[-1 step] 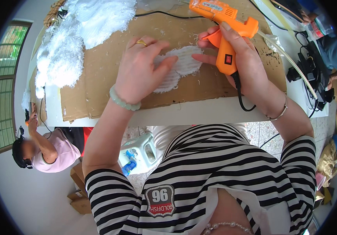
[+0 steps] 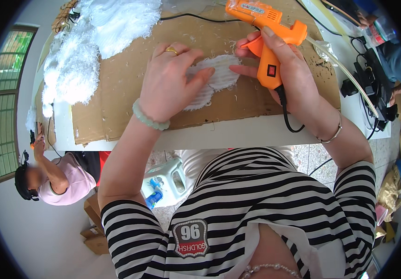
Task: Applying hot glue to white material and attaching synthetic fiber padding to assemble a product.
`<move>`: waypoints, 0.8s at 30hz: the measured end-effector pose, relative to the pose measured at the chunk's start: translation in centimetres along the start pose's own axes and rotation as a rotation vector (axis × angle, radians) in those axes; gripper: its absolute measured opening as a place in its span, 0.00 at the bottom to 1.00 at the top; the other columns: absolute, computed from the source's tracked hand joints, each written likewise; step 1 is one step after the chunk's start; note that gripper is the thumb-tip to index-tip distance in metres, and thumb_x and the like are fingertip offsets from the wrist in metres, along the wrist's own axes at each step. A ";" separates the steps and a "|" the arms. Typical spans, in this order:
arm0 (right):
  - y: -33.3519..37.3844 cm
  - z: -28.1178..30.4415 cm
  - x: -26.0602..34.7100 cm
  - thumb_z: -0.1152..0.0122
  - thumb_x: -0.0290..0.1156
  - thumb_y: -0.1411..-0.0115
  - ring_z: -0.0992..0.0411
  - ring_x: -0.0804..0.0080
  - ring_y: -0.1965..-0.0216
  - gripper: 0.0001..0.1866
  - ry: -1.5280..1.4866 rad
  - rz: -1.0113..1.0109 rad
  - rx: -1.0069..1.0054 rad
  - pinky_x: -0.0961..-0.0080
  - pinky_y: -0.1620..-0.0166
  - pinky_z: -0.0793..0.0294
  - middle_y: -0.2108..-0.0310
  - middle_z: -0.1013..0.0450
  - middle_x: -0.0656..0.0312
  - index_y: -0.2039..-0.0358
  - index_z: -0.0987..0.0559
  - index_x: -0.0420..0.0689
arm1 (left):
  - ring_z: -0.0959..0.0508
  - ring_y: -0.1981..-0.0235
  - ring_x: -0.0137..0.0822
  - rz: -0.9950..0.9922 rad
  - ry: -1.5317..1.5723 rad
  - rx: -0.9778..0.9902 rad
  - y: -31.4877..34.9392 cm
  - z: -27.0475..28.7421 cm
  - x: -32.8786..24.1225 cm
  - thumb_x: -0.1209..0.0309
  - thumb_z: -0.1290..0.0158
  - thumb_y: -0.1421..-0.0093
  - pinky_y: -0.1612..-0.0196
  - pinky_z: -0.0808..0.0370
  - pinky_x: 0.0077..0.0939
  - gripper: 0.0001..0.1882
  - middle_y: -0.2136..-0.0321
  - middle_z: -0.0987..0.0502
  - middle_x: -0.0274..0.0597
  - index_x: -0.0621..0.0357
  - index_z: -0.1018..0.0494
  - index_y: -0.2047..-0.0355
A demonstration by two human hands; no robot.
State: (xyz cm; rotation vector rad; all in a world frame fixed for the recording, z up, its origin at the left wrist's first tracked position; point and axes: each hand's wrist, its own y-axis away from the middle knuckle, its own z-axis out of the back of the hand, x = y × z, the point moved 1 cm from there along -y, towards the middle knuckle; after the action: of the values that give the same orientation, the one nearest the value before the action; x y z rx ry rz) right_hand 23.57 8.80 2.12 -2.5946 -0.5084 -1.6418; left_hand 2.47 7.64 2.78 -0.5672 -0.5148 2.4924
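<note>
My right hand (image 2: 298, 74) is wrapped round an orange hot glue gun (image 2: 271, 58), with fingers at its trigger. Its nozzle points to the far left, and a pale glue stick (image 2: 344, 69) trails out of its back. On the cardboard (image 2: 126, 93) lies a ribbed white fabric piece (image 2: 223, 76). Over the left part of that piece is my left hand (image 2: 168, 79), thumb and fingers apart, the fingertips bent over it. Whether it presses the fabric I cannot tell. My right index finger reaches to the fabric's right edge.
Fluffy white material (image 2: 79, 60) is heaped at the far left. A black cord (image 2: 195, 16) crosses the cardboard's back. Black devices with cables (image 2: 372, 83) sit at the table's right end. Another person (image 2: 65, 179) works at the left. A pale stool (image 2: 170, 179) stands below the table.
My left hand has shifted very slightly to the right over the fabric. My right hand and the glue gun look unmoved.
</note>
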 end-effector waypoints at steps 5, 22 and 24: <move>0.4 0.0 0.3 0.57 0.47 0.34 0.25 0.65 0.59 0.20 0.040 -0.029 -0.022 0.71 0.58 0.21 0.60 0.28 0.58 0.57 0.29 0.41 | 0.28 0.61 0.44 -0.061 -0.029 0.075 0.0 -1.2 0.0 0.67 0.37 0.56 0.53 0.33 0.37 0.13 0.70 0.24 0.38 0.59 0.23 0.70; -0.1 1.0 -0.1 0.54 0.41 0.34 0.28 0.70 0.57 0.17 -0.011 -0.091 -0.002 0.65 0.54 0.22 0.61 0.28 0.57 0.59 0.29 0.38 | 0.26 0.60 0.46 -0.082 0.009 0.001 0.1 -0.6 -1.8 0.66 0.34 0.58 0.51 0.35 0.42 0.23 0.75 0.24 0.39 0.55 0.28 0.61; -0.1 1.0 -0.2 0.53 0.41 0.34 0.28 0.70 0.58 0.17 -0.020 -0.093 0.008 0.65 0.54 0.22 0.61 0.28 0.57 0.60 0.29 0.38 | 0.25 0.60 0.48 -0.032 0.026 0.011 -0.2 -1.2 -2.1 0.66 0.34 0.58 0.51 0.35 0.43 0.25 0.76 0.24 0.40 0.54 0.30 0.59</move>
State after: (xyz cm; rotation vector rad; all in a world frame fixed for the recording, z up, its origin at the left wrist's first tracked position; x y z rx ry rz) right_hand 24.35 9.01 1.50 -2.6221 -0.6443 -1.6368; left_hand 4.76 6.93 2.46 -0.5823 -0.4965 2.4532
